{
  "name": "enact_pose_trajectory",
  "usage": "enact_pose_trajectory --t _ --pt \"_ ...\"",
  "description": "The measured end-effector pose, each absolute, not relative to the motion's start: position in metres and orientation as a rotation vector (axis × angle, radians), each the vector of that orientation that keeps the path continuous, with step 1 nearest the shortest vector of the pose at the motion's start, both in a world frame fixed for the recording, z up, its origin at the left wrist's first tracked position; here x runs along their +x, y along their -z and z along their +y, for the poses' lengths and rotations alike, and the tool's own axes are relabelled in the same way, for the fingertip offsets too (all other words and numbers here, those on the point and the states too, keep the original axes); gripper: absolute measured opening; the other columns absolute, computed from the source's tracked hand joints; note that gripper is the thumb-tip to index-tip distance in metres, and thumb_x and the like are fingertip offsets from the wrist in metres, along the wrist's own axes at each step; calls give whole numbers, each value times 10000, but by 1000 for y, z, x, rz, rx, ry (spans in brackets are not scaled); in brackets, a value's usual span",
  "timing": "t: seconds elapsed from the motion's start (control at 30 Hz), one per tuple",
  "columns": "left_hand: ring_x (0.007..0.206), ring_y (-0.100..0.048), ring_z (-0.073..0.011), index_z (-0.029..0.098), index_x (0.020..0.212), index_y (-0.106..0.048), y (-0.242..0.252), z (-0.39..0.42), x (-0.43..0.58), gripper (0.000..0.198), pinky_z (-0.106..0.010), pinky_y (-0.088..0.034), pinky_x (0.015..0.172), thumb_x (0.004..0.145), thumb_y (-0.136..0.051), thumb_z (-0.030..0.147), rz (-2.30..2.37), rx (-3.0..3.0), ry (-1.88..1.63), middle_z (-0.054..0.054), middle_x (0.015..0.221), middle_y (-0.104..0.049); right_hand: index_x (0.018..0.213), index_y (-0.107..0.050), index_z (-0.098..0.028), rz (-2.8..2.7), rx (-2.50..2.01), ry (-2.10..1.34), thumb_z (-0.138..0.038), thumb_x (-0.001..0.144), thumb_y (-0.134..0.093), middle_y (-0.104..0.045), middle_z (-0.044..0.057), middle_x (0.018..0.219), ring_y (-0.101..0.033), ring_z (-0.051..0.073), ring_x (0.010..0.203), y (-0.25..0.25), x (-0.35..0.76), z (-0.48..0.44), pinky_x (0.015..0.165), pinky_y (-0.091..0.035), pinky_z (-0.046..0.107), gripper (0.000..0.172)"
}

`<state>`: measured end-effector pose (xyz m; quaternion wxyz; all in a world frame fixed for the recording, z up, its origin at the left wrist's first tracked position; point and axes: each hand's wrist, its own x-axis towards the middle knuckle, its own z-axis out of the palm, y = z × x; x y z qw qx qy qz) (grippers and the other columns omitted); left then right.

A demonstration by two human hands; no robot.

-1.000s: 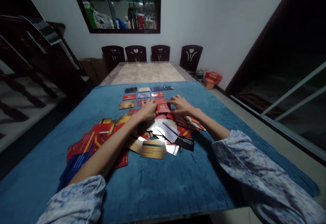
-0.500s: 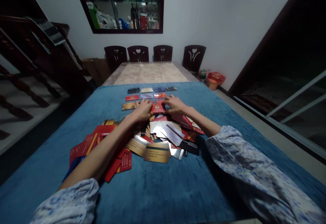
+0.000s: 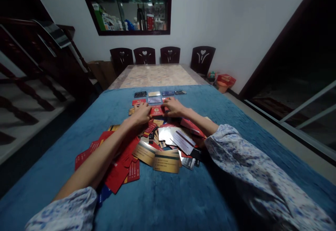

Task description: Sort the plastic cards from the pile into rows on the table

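A red card [image 3: 156,110] with a gold emblem lies between my two hands, just beyond a loose heap of cards. My left hand [image 3: 141,113] grips its left edge with curled fingers and partly covers a gold card [image 3: 131,111]. At the right edge, my right hand [image 3: 173,107] pinches the same card between thumb and fingers. Further off are laid-out cards, including a red card [image 3: 139,102], a silvery card [image 3: 154,99], a white-gold card [image 3: 154,93] and a blue card [image 3: 168,93]. Nearer me, gold cards [image 3: 166,161] and red cards [image 3: 117,175] overlap, some hidden under my left forearm.
A blue cloth [image 3: 162,203] covers the near part of the table, whose marbled top [image 3: 160,75] shows at the far end. Several dark chairs [image 3: 170,55] stand behind it. A stair railing [image 3: 28,80] is on the left, and a red box [image 3: 226,80] sits on the floor at right.
Both hands have shifted slightly left together with the red card between them. My view has turned a little to the left.
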<state>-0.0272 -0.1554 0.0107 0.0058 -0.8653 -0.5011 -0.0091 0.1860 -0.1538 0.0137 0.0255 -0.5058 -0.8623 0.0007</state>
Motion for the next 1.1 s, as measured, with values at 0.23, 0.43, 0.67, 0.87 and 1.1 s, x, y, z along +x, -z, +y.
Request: enact_pose_trajectory --t 0.23,0.43,0.67,0.87,1.1 --pt "1293 -448 -373 210 1206 -657 -9 -134 -46 384 -557 -396 1016 836 -555 220 -1594 -2690 44 -154 1333 -572 1184 -712 -197 -2724 -1566 40 -417 880 -701 -610 156 1324 -472 341 1236 -22 165 -142 926 -439 419 375" --pt "1248 -469 -372 211 1198 -660 -12 -121 -62 384 -564 -396 1000 829 -553 218 -1608 -2650 66 -154 1324 -585 1152 -720 -201 -2746 -1532 24 -392 888 -699 -607 159 1337 -427 350 1297 -23 148 -123 973 -425 469 327" --pt "1224 -482 -364 204 1175 -683 -13 -103 -79 361 -514 -396 985 834 -584 266 -1638 -2594 53 -143 1257 -604 1127 -731 -198 -2740 -1479 49 -423 868 -716 -604 160 1322 -449 346 1285 -22 129 -100 976 -438 457 343" --pt "1221 -494 -391 183 1207 -692 -13 -88 -87 405 -531 -414 975 841 -588 321 -1691 -2555 25 -171 1268 -604 1161 -731 -206 -2714 -1536 106 -414 853 -723 -612 154 1340 -456 362 1281 -20 114 -80 959 -454 446 373" --pt "1273 -497 -396 191 1193 -691 -13 -72 -90 389 -574 -450 986 836 -538 211 -1752 -2512 -38 -172 1319 -602 1186 -728 -216 -2724 -1561 68 -420 857 -702 -619 148 1356 -459 370 1292 -20 103 -59 960 -449 454 388"
